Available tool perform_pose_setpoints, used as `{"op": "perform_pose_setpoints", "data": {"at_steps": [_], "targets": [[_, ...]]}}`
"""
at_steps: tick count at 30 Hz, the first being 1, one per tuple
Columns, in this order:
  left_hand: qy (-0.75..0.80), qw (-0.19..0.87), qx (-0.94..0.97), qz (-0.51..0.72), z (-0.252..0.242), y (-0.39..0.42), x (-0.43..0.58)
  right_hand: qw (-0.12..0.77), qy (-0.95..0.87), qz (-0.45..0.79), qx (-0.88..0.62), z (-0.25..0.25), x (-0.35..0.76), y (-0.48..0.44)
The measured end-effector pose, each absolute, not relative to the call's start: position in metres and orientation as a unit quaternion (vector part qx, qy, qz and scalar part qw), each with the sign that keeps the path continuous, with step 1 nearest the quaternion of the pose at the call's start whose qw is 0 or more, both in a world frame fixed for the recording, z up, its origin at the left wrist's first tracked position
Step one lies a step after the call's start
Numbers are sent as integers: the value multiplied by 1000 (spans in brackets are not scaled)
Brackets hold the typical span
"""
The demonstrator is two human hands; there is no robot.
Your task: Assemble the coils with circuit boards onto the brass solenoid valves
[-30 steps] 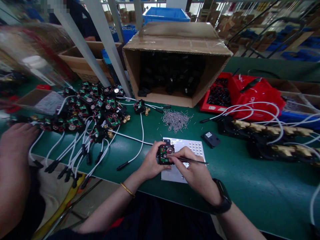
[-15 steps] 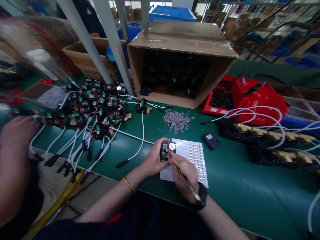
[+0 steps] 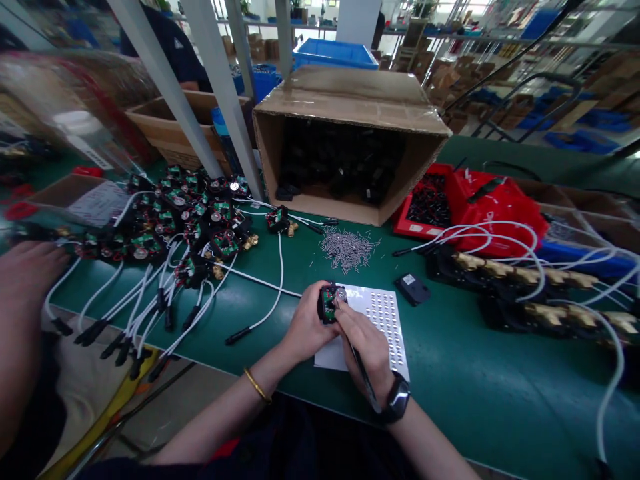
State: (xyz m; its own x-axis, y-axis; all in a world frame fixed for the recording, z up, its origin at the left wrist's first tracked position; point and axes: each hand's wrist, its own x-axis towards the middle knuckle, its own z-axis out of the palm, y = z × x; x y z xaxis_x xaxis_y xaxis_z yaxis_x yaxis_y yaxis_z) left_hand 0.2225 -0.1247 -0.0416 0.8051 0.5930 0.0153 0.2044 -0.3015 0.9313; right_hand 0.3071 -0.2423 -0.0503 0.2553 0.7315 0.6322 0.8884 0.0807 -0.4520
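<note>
My left hand (image 3: pixel 306 325) is closed round a small open black housing (image 3: pixel 323 311) with a green circuit board and a round silvery disc at its top right. A white cable runs to it from the left. My right hand (image 3: pixel 371 343) pinches slim metal tweezers (image 3: pixel 366 380), their tip down at the board; the fingers partly hide the contact point. Under both hands lies a white sheet (image 3: pixel 330 357) with rows of small round dots. A loose black cover (image 3: pixel 413 288) rests to the right of the sheet.
Small metal pins or screws (image 3: pixel 349 249) lie heaped beyond my hands. A cardboard box (image 3: pixel 345 93) of black parts stands behind. Wired circuit units (image 3: pixel 193 213) crowd the left, near another person's hand (image 3: pixel 35 267). Brass-fitted units (image 3: pixel 525 270) and a red bin (image 3: pixel 410 223) are right.
The view has tilted up and shifted slightly. My right fingers have moved closer to the board, and the tweezers stand steeper. My left hand keeps its hold on the housing.
</note>
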Motion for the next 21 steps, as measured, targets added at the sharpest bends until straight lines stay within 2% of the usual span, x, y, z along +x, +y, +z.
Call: {"op": "perform_pose_setpoints", "data": {"at_steps": [7,14,18,21], "targets": [[257,526,790,183,-39,-123,223,474,-526,-52,-704,-39,309,-234],[238,499,813,181,-40,-126,219,501,-396,72,-766,-16,311,-227],[234,471,828,195,-41,-125,215,574,-327,160,-733,-10,312,-225],[228,466,833,191,-41,-123,214,638,-287,179,-693,-12,312,-229]]}}
